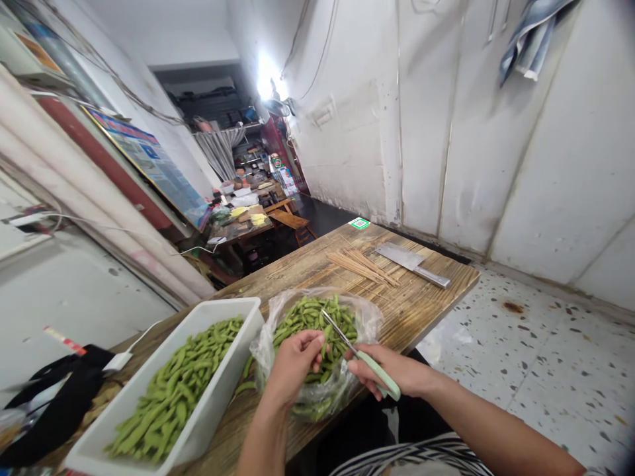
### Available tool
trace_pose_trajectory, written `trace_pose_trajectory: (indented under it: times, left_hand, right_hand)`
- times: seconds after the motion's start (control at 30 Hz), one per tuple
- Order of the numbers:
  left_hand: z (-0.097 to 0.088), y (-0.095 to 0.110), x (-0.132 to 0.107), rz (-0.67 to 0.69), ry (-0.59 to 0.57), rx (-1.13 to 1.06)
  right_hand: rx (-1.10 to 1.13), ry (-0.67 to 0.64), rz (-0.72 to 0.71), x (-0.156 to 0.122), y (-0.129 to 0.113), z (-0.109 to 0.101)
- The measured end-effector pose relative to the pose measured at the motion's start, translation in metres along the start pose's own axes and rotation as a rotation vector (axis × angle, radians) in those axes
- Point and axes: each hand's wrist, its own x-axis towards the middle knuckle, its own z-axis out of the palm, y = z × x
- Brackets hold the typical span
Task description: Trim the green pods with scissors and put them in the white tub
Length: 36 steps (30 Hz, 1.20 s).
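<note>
My right hand (380, 370) grips a pair of scissors (374, 373) with pale green handles, its blades pointing up and left over the pods. Over the clear plastic bag (265, 337), my left hand (300, 360) has its fingers pinched together on what looks like a soybean pod, mostly hidden by the fingertips. The bag is full of green soybean pods (310, 314) and sits near the table's front edge. To its left stands a white plastic bin (218, 390) holding many more soybean pods (173, 390).
Thin wooden skewers (364, 266) and a cleaver (411, 263) lie on the wooden table (288, 264) beyond the bag. A green-and-white card (360, 223) is at the far corner. A black bag (54, 403) and a white charger (118, 360) lie left of the bin.
</note>
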Motion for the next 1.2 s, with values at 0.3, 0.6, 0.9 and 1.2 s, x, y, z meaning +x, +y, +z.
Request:
trace_pose_trajectory:
  times: [0.3,0.6,0.9,1.2]
  left_hand:
    - [0.001,0.001,0.0,-0.021,-0.003,-0.038]
    - [0.008,0.002,0.001,-0.022,0.19,-0.471]
    - [0.013,-0.002,0.003,0.01,0.224,-0.52]
    - [0.006,-0.011,0.003,0.083,0.354,-0.384]
  right_hand:
    - [0.177,0.027,0.053,0.002,-0.004,0.0]
    - [0.138,0.005,0.014,-0.002,0.0,0.005]
    - [0.136,-0.003,0.01,0.002,-0.003,0.01]
    - [0.293,0.014,0.113,0.004,0.005,0.014]
